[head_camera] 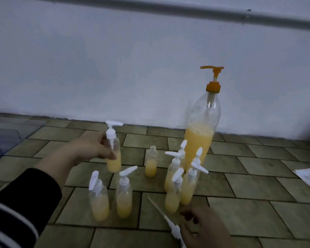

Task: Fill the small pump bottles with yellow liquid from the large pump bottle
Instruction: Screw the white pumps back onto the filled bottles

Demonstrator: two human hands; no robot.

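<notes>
A: Status check. We count seven capped small bottles part-filled with yellow liquid. Our left hand (98,147) grips one of them (113,154), held just above the tiled floor (258,185).

B: Remaining work?

A: One uncapped bottle (151,162) stands part-filled, left of the large pump bottle (202,129). Our right hand (204,228) holds its loose pump (170,224). We judge capping remains.

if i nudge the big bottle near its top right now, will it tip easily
Probably not easily. The big bottle is tall and narrow, but its liquid sits low, which likely steadies it. If it does go, it would likely hit the small bottles crowded at its base.
</notes>
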